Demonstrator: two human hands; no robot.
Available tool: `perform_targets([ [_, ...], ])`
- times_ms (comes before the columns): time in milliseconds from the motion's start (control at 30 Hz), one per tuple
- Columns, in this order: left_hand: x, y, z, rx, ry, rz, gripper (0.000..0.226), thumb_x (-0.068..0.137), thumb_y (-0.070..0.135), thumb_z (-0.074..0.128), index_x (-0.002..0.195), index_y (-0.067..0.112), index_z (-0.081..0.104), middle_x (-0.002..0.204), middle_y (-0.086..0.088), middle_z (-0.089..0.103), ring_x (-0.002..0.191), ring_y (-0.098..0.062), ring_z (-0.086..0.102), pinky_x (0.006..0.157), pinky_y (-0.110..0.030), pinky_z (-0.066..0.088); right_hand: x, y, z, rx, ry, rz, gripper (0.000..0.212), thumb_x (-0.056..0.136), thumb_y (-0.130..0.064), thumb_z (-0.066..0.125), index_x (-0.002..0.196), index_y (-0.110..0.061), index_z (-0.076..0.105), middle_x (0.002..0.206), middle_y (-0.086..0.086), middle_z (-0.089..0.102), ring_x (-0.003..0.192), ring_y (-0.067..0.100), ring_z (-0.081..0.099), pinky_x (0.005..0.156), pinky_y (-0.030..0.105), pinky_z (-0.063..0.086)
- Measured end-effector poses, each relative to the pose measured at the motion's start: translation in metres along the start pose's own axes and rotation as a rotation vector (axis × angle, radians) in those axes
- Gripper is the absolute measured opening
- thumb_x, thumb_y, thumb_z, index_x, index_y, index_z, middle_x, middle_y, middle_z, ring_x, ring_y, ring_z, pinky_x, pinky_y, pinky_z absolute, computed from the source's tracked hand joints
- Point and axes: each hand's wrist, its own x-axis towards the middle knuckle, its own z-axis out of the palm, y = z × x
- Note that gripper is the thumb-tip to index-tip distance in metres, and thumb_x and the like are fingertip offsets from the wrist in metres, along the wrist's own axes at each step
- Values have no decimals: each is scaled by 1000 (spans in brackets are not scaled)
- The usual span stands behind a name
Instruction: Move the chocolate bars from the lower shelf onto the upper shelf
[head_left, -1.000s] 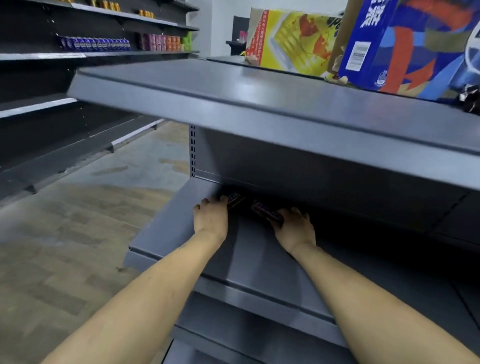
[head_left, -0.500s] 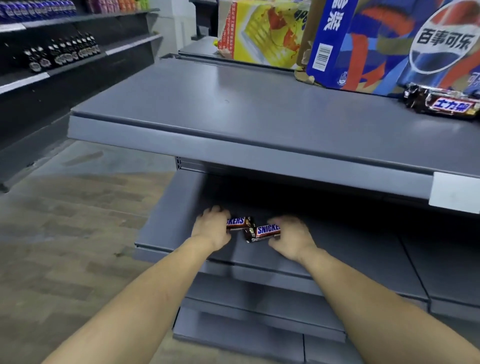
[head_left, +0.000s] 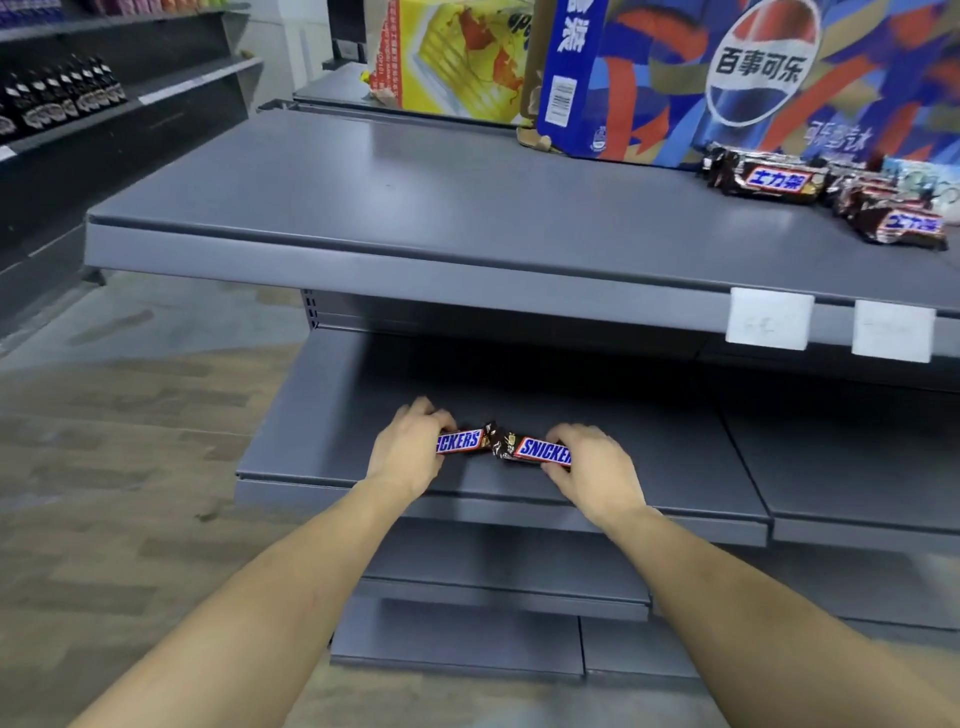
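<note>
Bright overhead light w/ glare on upper shelf (head_left: 415, 171), dark shadow beneath, edges warped, slight blur.

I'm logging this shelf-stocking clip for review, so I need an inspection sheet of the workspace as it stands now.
Surface: grey metal lower shelf beneath a grey upper shelf, both largely bare.
Job's things: two Snickers bars over the lower shelf, left bar and right bar, their inner ends meeting; a pile of bars lies on the upper shelf at right.
Clutter: Pepsi carton and yellow box at the back of the upper shelf; two blank price tags on its front edge.
Grips: left hand holds the left bar; right hand holds the right bar.
Cables: nothing seen.
Surroundings: wood-look floor; dark bottles on a shelf across the aisle.
</note>
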Motion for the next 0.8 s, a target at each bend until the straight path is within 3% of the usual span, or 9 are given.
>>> perform_targets([
  [100,-5,27,-3,-3,1,64,33,84,12,67,112,28,63,104,7,52,101,-14,46,74,-32,50,-20,15,-18,-25,23,-5,26,89,-32,66,113,-26,59,96,-7,63,87,14,56,71,24,42],
  [233,-14,68,-8,-19,-13,153,36,84,15,69,116,29,63,105,10,53,103,-12,47,78,-27,46,-47,40,-42,-52,78,-10,23,87,-34,67,109,-28,60,96,-10,63,88,12,57,74,23,45],
  [467,-46,156,-12,71,-12,290,43,87,21,68,128,27,58,112,8,53,100,-11,49,86,-31,48,-117,96,-92,-46,172,67,24,86,-37,69,108,-32,59,98,-13,62,86,7,54,74,22,46],
  [667,-82,226,-10,40,-3,309,35,84,19,72,115,27,58,107,9,48,91,-10,51,80,-32,51,-180,132,-128,-7,238,139,23,86,-35,68,108,-31,60,96,-13,61,84,7,54,73,26,50],
  [800,-107,259,-6,34,-44,294,27,84,11,64,98,27,49,102,8,51,79,-14,54,71,-30,48,-219,153,-144,23,311,193,24,87,-36,68,109,-31,59,95,-13,61,85,7,54,72,23,48],
])
